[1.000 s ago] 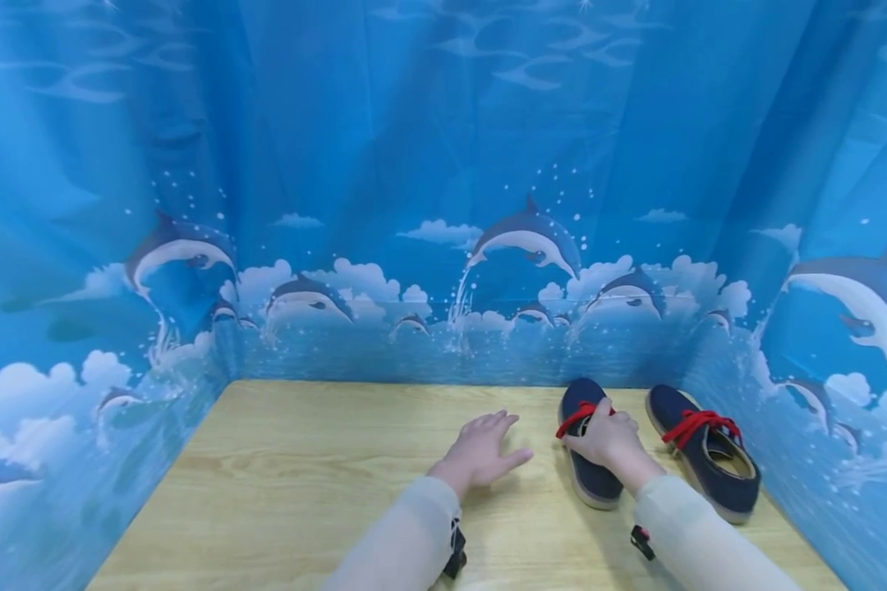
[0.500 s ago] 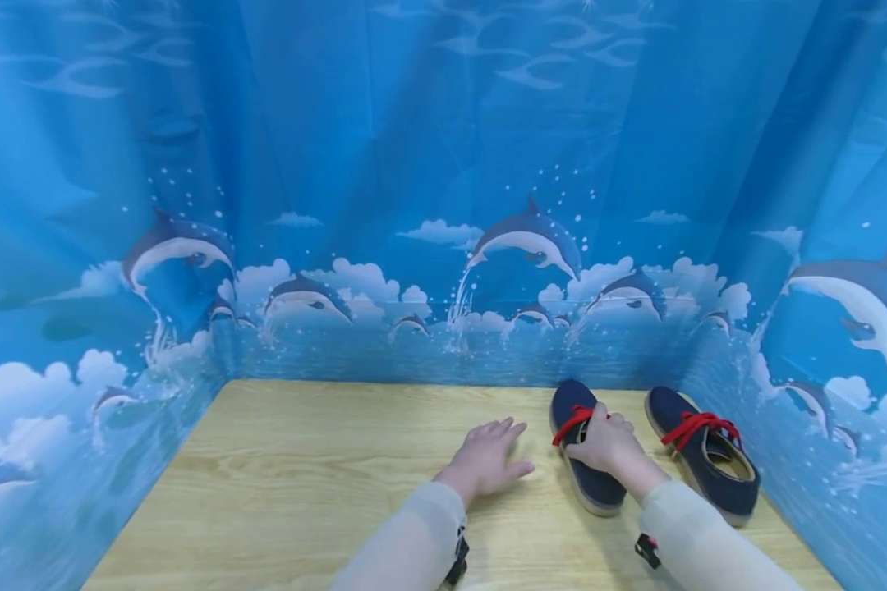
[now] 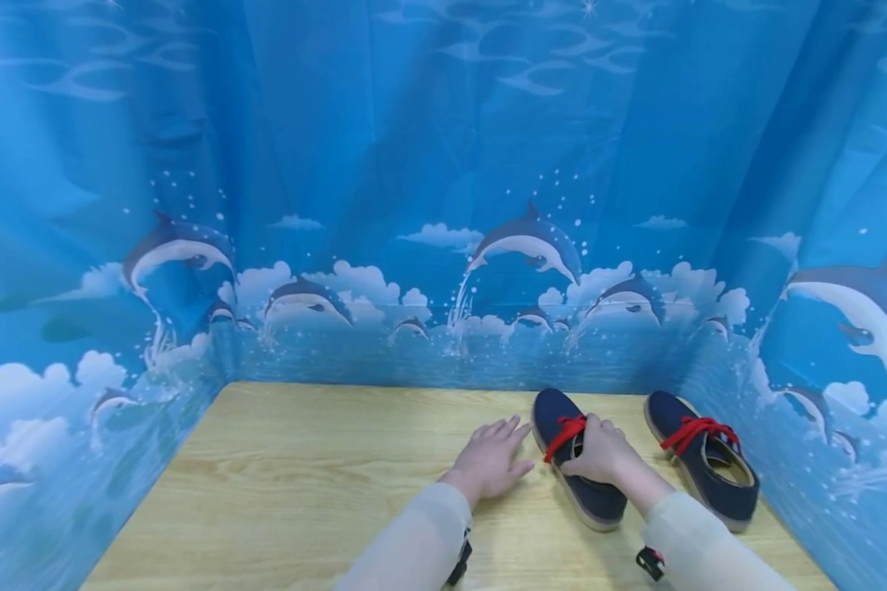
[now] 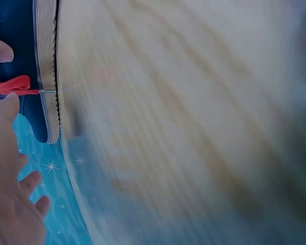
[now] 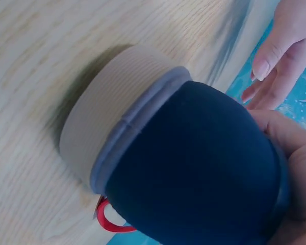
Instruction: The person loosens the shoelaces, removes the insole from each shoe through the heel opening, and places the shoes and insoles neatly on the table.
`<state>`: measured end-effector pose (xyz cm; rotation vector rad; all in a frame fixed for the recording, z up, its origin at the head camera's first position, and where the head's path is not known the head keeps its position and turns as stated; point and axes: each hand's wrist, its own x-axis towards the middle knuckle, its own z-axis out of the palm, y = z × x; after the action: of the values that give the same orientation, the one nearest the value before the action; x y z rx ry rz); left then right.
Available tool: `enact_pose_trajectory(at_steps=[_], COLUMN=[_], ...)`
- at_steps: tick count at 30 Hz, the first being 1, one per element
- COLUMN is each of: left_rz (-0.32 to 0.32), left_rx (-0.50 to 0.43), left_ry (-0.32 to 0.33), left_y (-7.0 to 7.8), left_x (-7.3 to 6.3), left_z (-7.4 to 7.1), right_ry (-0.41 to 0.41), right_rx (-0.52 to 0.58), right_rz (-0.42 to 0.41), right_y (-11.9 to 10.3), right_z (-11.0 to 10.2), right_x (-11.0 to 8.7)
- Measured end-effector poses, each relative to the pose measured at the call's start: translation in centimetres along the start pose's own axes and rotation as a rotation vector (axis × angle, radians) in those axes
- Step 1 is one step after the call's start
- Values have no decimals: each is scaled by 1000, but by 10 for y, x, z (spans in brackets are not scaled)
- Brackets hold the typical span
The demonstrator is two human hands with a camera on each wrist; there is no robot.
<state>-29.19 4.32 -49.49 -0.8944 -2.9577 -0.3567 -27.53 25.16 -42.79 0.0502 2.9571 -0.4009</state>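
Observation:
My right hand (image 3: 606, 451) grips a navy canvas shoe (image 3: 599, 497) at its opening, thumb on the near-left side and fingers over the far side. The shoe has red laces (image 3: 564, 435) and a pale sole, its toe angled toward the back left. From the right wrist view, the heel (image 5: 194, 163) shows close over the wooden surface, with a shadow beside it. My left hand (image 3: 490, 460), fingers spread and relaxed, hovers just left of the shoe. In the left wrist view its fingertips overlap the laces (image 4: 13, 85). A matching shoe (image 3: 732, 492) stands to the right.
A light wooden tabletop (image 3: 281, 476) stretches out to the left. Blue dolphin-print curtain (image 3: 377, 205) encloses the back and both sides. The matching shoe sits close to the right-hand curtain (image 3: 843, 492).
The gripped shoe has moved left and slightly nearer with my right hand, its toe swinging left. My left hand has shifted slightly right; the gap between it and the shoe has narrowed.

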Motion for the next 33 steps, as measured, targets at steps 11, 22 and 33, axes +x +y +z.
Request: enact_pose_trajectory(at_steps=[11,22,33], left_rz=[42,85,81], left_rx=[128,244,234], left_ry=[-36,-128,-156], left_y=[-6,-1,-3], left_x=[1,1,2], left_z=[-7,-8,-14], right_ry=[-36,-76,-124], right_rx=[9,-6,22], right_rz=[-69,-114,-166], right_y=[-1,-6,-5], right_z=[0,1,-2], right_x=[-6,-12,-15])
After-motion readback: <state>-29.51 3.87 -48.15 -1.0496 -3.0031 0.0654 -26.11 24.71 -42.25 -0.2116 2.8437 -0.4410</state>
